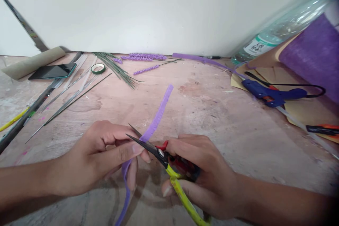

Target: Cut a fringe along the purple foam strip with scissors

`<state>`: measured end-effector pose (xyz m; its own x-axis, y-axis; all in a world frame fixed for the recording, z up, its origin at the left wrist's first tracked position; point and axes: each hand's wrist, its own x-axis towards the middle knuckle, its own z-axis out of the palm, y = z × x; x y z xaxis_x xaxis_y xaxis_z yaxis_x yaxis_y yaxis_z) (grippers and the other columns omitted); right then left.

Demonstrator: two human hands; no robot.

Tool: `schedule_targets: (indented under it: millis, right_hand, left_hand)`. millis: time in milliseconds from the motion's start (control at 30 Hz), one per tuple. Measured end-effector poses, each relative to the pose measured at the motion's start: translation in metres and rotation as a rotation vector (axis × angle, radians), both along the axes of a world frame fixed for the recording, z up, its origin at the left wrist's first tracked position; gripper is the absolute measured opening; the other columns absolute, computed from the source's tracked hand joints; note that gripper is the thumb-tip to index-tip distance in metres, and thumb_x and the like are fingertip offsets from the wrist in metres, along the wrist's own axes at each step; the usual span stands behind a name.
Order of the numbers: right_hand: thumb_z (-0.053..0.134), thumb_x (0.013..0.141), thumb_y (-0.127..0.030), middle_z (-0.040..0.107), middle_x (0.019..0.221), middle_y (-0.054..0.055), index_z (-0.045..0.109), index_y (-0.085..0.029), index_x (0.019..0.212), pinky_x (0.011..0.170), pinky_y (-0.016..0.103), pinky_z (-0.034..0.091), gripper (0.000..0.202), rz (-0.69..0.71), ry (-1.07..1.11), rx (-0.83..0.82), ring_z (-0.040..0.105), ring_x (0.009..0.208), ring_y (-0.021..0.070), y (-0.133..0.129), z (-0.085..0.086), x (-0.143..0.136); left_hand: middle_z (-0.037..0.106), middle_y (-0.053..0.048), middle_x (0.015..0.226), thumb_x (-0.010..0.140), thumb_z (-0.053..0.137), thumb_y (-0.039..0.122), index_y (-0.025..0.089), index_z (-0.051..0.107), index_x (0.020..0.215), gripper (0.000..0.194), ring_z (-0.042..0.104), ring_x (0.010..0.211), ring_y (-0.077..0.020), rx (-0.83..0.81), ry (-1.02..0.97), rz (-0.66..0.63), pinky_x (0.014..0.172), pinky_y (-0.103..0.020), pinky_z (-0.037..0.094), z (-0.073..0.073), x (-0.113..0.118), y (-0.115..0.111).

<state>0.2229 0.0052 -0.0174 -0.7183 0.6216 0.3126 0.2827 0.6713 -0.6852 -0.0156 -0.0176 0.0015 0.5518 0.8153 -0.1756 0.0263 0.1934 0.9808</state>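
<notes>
A long purple strip (159, 112) with small cuts along one edge is pinched between the thumb and fingers of my left hand (106, 155). Its upper end points away over the table, and its lower end hangs down past my fingers. My right hand (202, 173) is closed round the handles of scissors (160, 153) with black blades and yellow and red grips. The blades are slightly parted and lie across the strip, close to my left thumb.
Green wire stems (116, 67), purple beaded stems (144, 57), green tape (97, 69) and a phone (53, 71) lie at the back left, near a cardboard tube (34, 63). At right are a blue glue gun (265, 91), a plastic bottle (278, 35) and a purple roll (309, 56).
</notes>
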Motion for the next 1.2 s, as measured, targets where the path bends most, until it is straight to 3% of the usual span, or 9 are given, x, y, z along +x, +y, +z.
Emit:
schedule_targets:
  millis: [400,700,933,1200]
  right_hand:
    - [0.059,0.094,-0.054,0.042,0.059,-0.007,0.045,-0.02,0.071,0.052,0.025,0.026,0.043,0.022,-0.016,-0.071,0.034,0.052,0.0096,-0.0014,-0.0004,0.0015]
    - [0.058,0.096,-0.054,0.036,0.06,-0.007,0.042,-0.021,0.069,0.051,0.024,0.027,0.046,0.003,0.029,-0.111,0.032,0.052,0.0096,-0.0009,-0.0005,0.0004]
    - [0.059,0.096,-0.055,0.034,0.06,-0.007,0.041,-0.02,0.068,0.05,0.024,0.024,0.048,-0.012,0.039,-0.109,0.031,0.052,0.0085,-0.0013,-0.0023,0.0013]
    - [0.054,0.097,-0.059,0.037,0.058,-0.007,0.044,-0.019,0.068,0.05,0.023,0.025,0.051,-0.036,0.024,-0.021,0.033,0.051,0.0082,-0.0012,-0.0016,0.0]
  left_hand:
    - [0.073,-0.004,0.059,0.098,0.055,0.047,0.015,0.073,0.096,0.036,0.04,0.043,-0.0088,-0.019,0.044,-0.015,0.043,-0.021,0.029,0.004,-0.0009,0.0007]
    - [0.071,-0.004,0.06,0.095,0.06,0.045,0.015,0.069,0.076,0.037,0.041,0.047,-0.0089,-0.089,0.043,0.025,0.045,-0.02,0.029,0.0051,0.0009,0.0017]
    - [0.07,-0.003,0.057,0.094,0.061,0.044,0.015,0.071,0.088,0.032,0.037,0.043,-0.0087,-0.165,0.015,0.064,0.043,-0.021,0.026,0.0002,0.0023,-0.0004]
    - [0.069,-0.003,0.056,0.096,0.059,0.041,0.016,0.072,0.088,0.03,0.041,0.044,-0.0095,-0.087,0.035,0.078,0.044,-0.021,0.029,0.0009,0.0001,0.0007]
